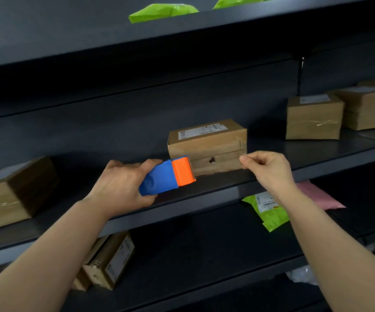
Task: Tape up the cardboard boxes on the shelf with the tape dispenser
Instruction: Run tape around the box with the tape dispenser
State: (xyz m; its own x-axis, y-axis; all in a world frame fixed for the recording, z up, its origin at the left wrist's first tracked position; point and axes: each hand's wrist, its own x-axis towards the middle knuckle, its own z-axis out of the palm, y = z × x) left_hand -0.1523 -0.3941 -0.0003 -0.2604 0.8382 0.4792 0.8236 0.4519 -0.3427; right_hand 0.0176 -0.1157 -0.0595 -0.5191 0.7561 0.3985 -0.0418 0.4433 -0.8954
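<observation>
Blue and orange, the tape dispenser (167, 176) lay in the left hand (123, 185), whose fingers were wrapped round its blue body. Its orange head touched the left end of the near face of a cardboard box (206, 137) standing on the dark middle shelf (227, 184). The right hand (269, 167) was at the right end of that face, thumb and forefinger pinched narrowly on the end of a faint, glossy tape strip (218, 164) stretched across the box front. A second box (13, 192) sat far to the left on the same shelf, and two more boxes (312, 118) stood to the right. On the shelf below lay a green mailer (269, 212), a pink mailer (317, 194) and other labelled boxes (110, 260).
</observation>
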